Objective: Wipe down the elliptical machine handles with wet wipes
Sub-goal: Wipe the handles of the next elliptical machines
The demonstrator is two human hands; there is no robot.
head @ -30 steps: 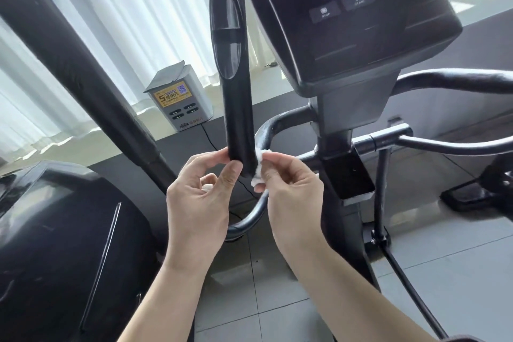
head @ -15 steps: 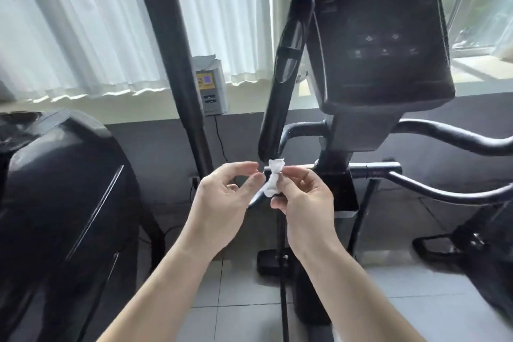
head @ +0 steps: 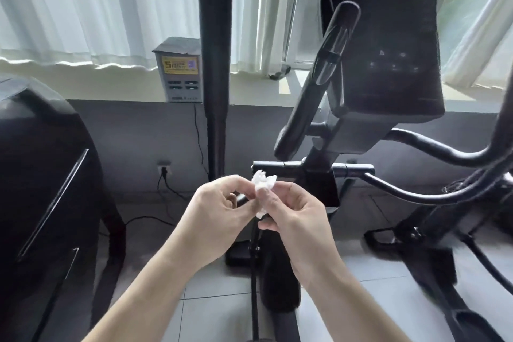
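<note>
**Wipe bunched in both hands, handle up and to the right**

I have the wet wipe (head: 263,185) pinched between my two hands, clear of the machine. My left hand (head: 219,211) grips its left edge with thumb and forefinger, the other fingers curled under. My right hand (head: 294,214) nips the lower part of the wad, fingers folded in. The wipe is crumpled into a small lump, so I judge that I am re-folding it for a fresh face before the next pass.

What counts now is where the short grip (head: 319,83) lies. It is farther off than my hands and above them to the right, just left of the console (head: 388,50). Its long axis is tilted: the lower end hangs nearest to me, a little above and right of the wipe, and the grip leans up and away to the right from there. My right hand is nearer to it, so it should carry the wipe up, wrap that lower end and stroke along the slant.

The tall upright pole (head: 213,64) stands far and slightly left, close to vertical, and my left hand is closer to that one. The curved bars (head: 416,194) sweep out to the right, near the level of my hands. A small grey box (head: 180,72) sits on the windowsill (head: 111,86) beyond.
</note>
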